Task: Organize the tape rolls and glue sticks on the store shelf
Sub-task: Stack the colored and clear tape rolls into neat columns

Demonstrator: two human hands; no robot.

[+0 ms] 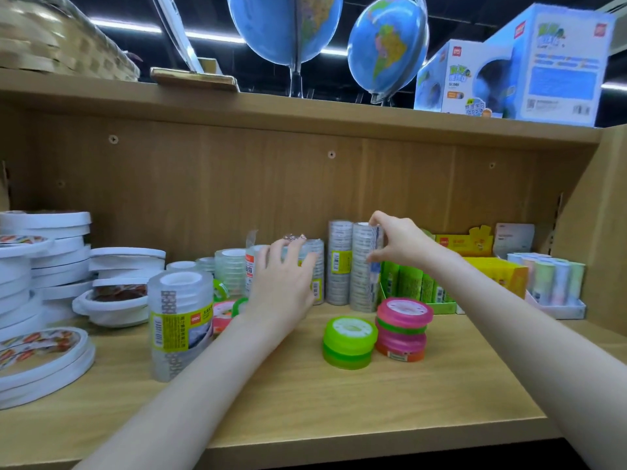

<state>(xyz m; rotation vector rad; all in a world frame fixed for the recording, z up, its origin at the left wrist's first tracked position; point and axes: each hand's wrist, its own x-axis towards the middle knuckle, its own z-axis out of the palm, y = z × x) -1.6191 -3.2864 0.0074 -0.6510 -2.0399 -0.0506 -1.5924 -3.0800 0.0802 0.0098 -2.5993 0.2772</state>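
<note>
Tall wrapped columns of clear tape rolls stand at the back middle of the wooden shelf (339, 395). My right hand (397, 244) pinches the rightmost column (364, 283) at its top and side. My left hand (283, 283) curls round a shorter column (317, 266) just left of them. A fat pack of clear tape (176, 320) stands nearer the front left. Green tape rolls (349, 342) and pink ones (403, 329) are stacked in front. Green glue sticks (412, 283) stand in a green tray to the right.
White double-sided tape rolls (44, 276) pile up at the left. Yellow boxes (495, 273) and pastel tubes (553, 279) in a white tray fill the right end. Globes (386, 45) and their boxes (543, 62) sit on the shelf above.
</note>
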